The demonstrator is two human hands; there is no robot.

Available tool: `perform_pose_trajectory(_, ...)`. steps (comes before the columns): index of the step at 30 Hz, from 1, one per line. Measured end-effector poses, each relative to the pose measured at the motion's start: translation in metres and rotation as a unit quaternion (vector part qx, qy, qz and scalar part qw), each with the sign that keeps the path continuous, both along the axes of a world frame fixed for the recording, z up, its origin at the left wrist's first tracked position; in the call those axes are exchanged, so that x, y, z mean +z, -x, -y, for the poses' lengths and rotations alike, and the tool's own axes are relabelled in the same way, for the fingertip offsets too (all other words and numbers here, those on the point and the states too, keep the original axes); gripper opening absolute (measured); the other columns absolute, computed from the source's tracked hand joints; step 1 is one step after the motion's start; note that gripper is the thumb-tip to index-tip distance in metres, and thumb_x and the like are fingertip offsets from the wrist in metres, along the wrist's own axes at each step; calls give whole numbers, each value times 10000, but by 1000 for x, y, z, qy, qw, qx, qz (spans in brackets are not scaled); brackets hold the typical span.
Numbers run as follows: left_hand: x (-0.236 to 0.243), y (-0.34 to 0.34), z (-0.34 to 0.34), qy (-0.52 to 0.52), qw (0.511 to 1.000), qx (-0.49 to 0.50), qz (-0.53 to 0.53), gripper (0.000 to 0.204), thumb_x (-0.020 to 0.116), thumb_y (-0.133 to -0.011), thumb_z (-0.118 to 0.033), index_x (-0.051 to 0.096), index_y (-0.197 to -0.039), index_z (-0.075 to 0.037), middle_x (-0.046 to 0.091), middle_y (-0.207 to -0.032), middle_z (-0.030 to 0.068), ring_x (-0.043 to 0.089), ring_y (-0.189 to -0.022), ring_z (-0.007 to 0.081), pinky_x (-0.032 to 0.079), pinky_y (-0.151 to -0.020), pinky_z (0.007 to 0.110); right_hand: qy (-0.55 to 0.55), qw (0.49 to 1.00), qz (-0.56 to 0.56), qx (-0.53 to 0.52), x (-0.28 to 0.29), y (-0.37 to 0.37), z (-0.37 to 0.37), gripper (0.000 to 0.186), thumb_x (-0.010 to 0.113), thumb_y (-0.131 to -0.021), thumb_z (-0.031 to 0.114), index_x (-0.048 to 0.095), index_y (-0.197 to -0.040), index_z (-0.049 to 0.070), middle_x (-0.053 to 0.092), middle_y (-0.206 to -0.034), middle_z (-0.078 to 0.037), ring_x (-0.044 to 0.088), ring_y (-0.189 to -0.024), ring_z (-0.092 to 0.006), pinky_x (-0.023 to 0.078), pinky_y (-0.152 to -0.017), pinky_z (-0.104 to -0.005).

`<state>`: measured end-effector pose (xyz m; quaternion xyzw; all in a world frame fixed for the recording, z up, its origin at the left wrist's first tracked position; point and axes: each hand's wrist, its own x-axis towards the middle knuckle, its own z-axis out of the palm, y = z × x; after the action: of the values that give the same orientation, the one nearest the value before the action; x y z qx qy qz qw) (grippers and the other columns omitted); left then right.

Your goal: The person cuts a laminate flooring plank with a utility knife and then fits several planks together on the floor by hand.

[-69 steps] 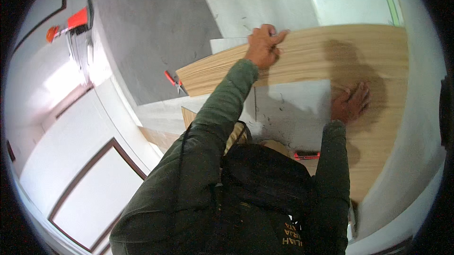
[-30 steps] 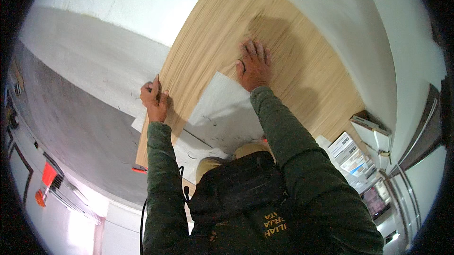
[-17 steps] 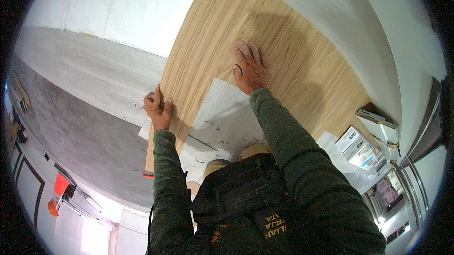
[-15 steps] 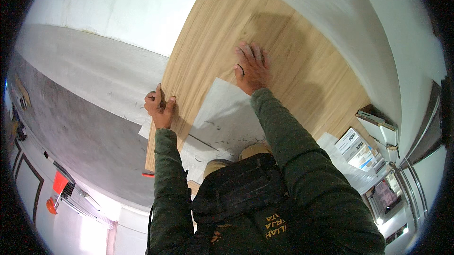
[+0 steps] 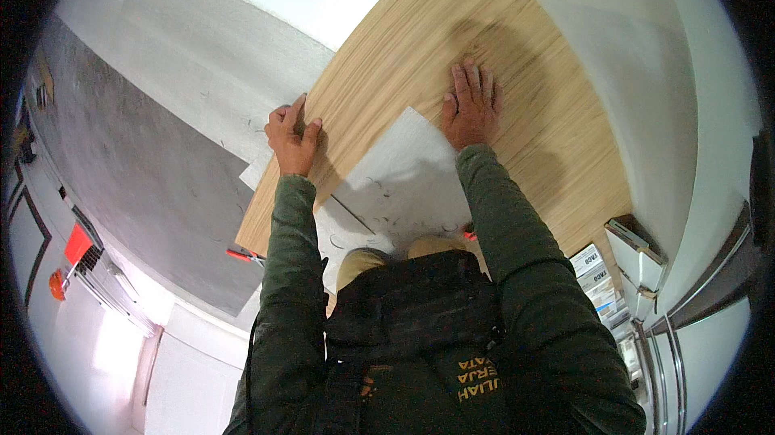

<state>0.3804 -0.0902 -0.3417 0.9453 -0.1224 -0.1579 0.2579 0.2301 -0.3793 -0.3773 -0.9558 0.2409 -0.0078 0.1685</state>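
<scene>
A long panel with light wood grain (image 5: 387,56) lies in front of me, running from lower left to far right. My left hand (image 5: 292,140) is at its left edge, thumb on the top face and the other fingers bent at the side. My right hand (image 5: 473,110) rests flat on the panel with its fingers stretched out, casting a shadow beyond it. Between my arms a pale grey sheet with a pointed corner (image 5: 408,156) shows, bearing dark curved marks and a thin dark line. What lies under the panel is hidden.
A red-handled tool, perhaps a clamp (image 5: 240,255), sits at the panel's near left end. Another small red piece (image 5: 471,236) shows by my right knee. White printed boxes (image 5: 596,278) and a white case (image 5: 636,248) stand at the right. Grey floor (image 5: 153,144) stretches left.
The view has turned and shifted, so panel and hands appear higher and further right. Both hands keep about the same places on the panel. The small red piece by my knee has come into view.
</scene>
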Motion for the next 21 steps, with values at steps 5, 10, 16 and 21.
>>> perform_pose_trajectory(5, -2, -1, 1, 21, 1000, 21, -8, 484, 771, -753, -272, 686, -1223, -193, 558, -1062, 95, 483, -1006, 286, 405, -926, 426, 5, 1000, 9, -4, 5, -2, -1, 525, 491, -914, 326, 481, -1411, 157, 437, -1496, -87, 348, -1396, -385, 178, -1160, -586)
perform_pose_trajectory(10, -13, -5, -10, 58, 998, 32, -16, 469, 776, -745, -264, 702, -1198, -169, 578, -1009, 104, 521, -948, 279, 446, -881, 411, 26, 999, -24, 14, 6, -3, -1, 546, 417, -960, 308, 381, -1484, 159, 359, -1548, -90, 304, -1423, -359, 179, -1166, -548)
perform_pose_trajectory(16, -10, -9, -5, 45, 998, 15, -42, 481, 786, -729, -226, 702, -1196, -145, 576, -993, 109, 538, -935, 275, 472, -862, 400, 7, 999, 14, -39, 2, 3, -1, 564, 405, -973, 305, 351, -1481, 66, 342, -1550, -132, 272, -1449, -337, 168, -1184, -510)
perform_pose_trajectory(21, -7, -9, -6, 66, 995, 30, -66, 499, 795, -717, -152, 696, -1206, -137, 569, -986, 94, 544, -932, 257, 479, -876, 393, 6, 999, 12, -50, 0, 3, -1, 553, 402, -977, 294, 352, -1477, 65, 334, -1554, -133, 274, -1448, -338, 174, -1186, -512)
